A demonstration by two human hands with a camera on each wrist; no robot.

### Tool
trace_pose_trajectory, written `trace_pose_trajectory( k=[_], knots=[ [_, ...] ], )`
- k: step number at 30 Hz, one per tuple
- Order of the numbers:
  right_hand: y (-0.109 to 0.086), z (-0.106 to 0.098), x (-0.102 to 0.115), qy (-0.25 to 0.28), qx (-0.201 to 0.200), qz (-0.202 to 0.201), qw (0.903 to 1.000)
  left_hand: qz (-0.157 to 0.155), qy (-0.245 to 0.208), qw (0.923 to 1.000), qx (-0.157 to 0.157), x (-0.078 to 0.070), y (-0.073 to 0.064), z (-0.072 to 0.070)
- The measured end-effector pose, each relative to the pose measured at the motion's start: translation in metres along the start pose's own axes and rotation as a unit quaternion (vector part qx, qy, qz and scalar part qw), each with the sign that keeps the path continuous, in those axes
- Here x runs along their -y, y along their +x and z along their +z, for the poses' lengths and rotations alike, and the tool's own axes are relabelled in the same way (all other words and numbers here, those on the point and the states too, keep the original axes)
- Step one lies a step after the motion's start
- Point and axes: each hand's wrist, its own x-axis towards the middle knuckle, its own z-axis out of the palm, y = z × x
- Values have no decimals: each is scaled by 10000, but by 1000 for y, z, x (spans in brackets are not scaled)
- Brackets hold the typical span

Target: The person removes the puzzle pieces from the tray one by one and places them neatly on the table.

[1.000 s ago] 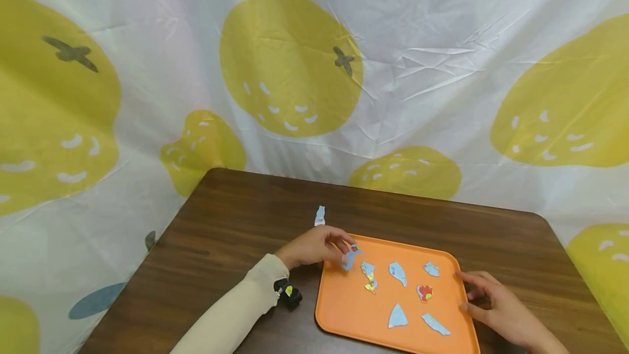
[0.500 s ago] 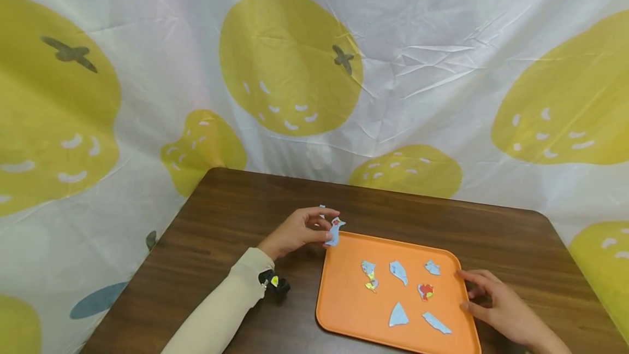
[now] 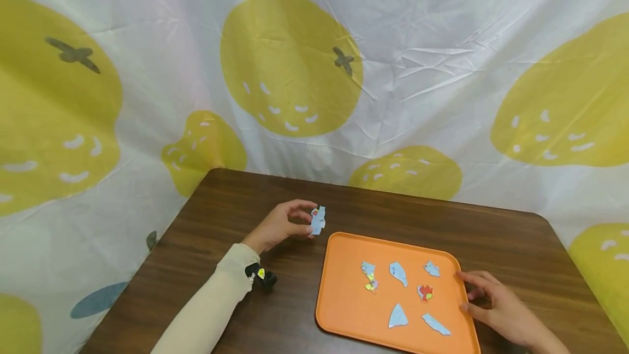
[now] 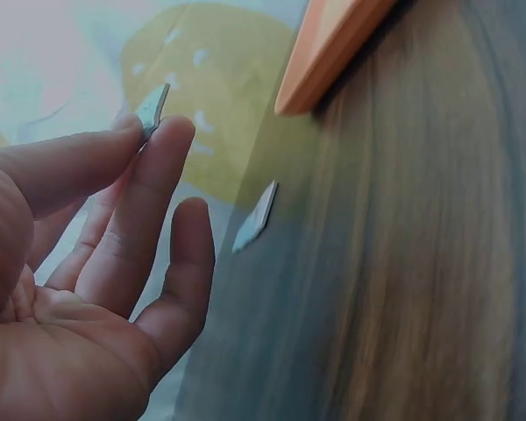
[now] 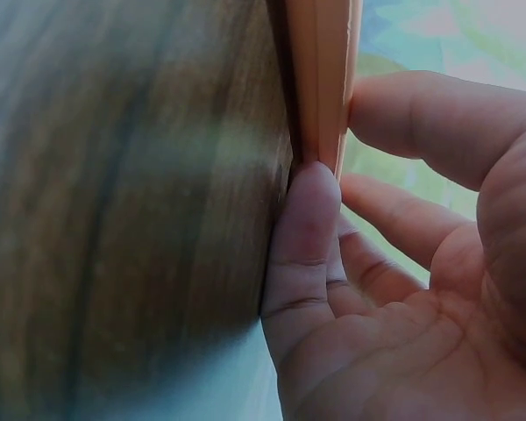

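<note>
My left hand (image 3: pixel 281 226) pinches a thin, irregular light-blue printed piece (image 4: pixel 155 110) between thumb and fingertip, left of the tray's far corner. A red mark shows on it in the head view. Another light-blue flat piece (image 4: pixel 261 215) lies on the table, partly overlapped by the held one in the head view. At the right side of the orange tray (image 3: pixel 344 299), my right hand (image 3: pixel 501 305) touches the rim with loosely bent fingers and thumb. Several irregular pieces lie spread on the tray, among them a red one (image 3: pixel 425 293) and a triangular light-blue one (image 3: pixel 398 316).
The dark wooden table (image 3: pixel 255 201) carries the tray right of centre. Behind and at the sides hangs a white curtain (image 3: pixel 422 86) with large yellow fruit prints. A black band (image 3: pixel 260 276) sits on the left wrist.
My left hand has lifted the light-blue piece from the tray's far left corner and carried it left, over the table beside the loose piece. The right hand stays at the rim.
</note>
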Motion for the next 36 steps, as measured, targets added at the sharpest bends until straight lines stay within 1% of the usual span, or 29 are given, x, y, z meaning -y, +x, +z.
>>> trace_pose_trajectory(
  k=[3,8,13,15,19,23,28,30,36],
  knots=[
    [-1,0,0,-8,39,48,10000,-42,109,9997,-196,3,2,-8],
    [-1,0,0,-2,-31,41,10000,-283,210,9986,-397,6,6,-19],
    [-1,1,1,-94,19,111,9999,-563,298,9969,-462,6,10,-27],
    [-2,1,2,-151,62,126,9998,-663,339,9960,-483,6,12,-29],
    [-2,1,2,-105,40,85,9999,-751,414,9949,-535,9,17,-32],
    [-1,1,1,17,-99,-9,9999,-778,500,9940,-585,10,23,-35],
    [0,1,1,86,-7,7,10000,-939,619,9915,-662,16,31,-41],
    [0,0,1,91,85,74,9999,-992,701,9903,-672,19,31,-42],
    [-2,-1,1,61,112,137,9998,-1052,900,9881,-664,25,33,-42]
  ],
)
